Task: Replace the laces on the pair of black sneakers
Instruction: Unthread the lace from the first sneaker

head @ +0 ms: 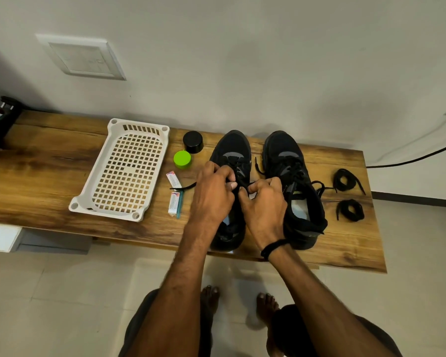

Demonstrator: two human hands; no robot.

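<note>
Worktop point(49, 176): a long wooden board which stands against a pale wall.
Basket point(74, 206): white plastic with a grid bottom, it lies flat at the middle of the worktop and reaches from the far edge almost to the near edge.
Left sneaker point(233, 145): black, toe to the far edge and heel at the near edge, partly covered by both hands.
Right sneaker point(281, 148): black, just beside the left one, on the side of the right end; its laces are loose.
Left hand point(211, 194): over the left sneaker, fingers curled and pinching the lace point(184, 187).
Right hand point(265, 204): close to the left hand, thumb and finger pinch the same lace.
Spare laces: two black coils near the right end, one point(345, 179) farther, one point(350, 210) nearer.
Black cap point(193, 142): at the far edge, between basket and left sneaker.
Green cap point(182, 158): just in front of the black cap.
Small tubes: two, point(173, 179) and point(173, 203), between basket and left hand.
</note>
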